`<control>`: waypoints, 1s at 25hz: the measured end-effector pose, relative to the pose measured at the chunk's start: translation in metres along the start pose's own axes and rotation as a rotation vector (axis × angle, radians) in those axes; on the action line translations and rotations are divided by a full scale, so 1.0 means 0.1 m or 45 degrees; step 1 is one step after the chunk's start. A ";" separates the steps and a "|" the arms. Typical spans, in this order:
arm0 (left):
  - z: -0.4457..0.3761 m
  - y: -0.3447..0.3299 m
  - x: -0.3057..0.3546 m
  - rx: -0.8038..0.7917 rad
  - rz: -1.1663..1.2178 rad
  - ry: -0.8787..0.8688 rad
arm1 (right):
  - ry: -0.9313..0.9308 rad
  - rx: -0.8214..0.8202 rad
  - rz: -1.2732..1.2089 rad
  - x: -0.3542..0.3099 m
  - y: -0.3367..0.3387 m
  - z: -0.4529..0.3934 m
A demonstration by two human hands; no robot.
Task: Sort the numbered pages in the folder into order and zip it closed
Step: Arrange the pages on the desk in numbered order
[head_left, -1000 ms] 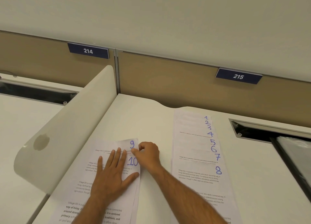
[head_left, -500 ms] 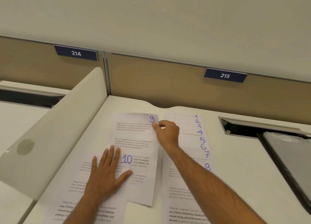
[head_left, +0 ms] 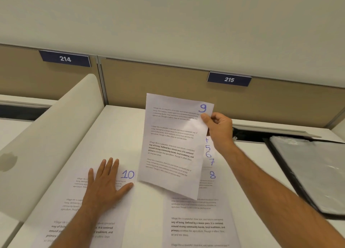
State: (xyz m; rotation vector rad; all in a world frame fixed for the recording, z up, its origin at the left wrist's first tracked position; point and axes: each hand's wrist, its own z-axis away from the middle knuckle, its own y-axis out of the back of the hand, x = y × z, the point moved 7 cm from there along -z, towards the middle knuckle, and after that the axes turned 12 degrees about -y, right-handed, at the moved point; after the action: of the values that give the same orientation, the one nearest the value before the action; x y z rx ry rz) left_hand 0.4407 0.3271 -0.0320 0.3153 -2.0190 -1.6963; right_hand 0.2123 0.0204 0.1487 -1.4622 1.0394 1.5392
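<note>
Two bare forearms enter from the lower edge of the frame. No sleeve covers either forearm. Left hand (head_left: 104,184) and right hand (head_left: 219,130): ungloved, with short fingernails and hair on the forearms.

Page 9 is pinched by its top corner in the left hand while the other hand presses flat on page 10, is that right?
Not quite: the head view shows the right hand pinching page 9 by its top corner; the left hand presses flat on page 10.

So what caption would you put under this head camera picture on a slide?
Right hand lifts page 9 toward the fanned pages while left hand rests on page 10.
</note>
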 end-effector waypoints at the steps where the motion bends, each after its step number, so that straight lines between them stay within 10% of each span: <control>1: -0.04 0.07 0.06 0.070 0.050 -0.009 | -0.042 -0.031 -0.041 0.03 0.10 0.03; 5: -0.17 0.33 0.51 0.370 0.944 0.158 | -0.265 -0.081 -0.073 0.35 0.48 0.21; 9: -0.12 0.29 1.30 0.137 1.742 0.340 | -0.541 -0.139 0.008 0.90 0.79 0.54; 25: 0.28 -0.23 1.69 -0.236 1.060 0.117 | -0.674 -0.102 0.391 1.76 1.34 1.25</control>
State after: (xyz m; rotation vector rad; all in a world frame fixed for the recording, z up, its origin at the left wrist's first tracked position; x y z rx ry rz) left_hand 0.2790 0.2674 -0.0219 -0.4502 -1.5666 -1.2701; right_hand 0.0313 0.0830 -0.0182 -0.8837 0.9092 2.0593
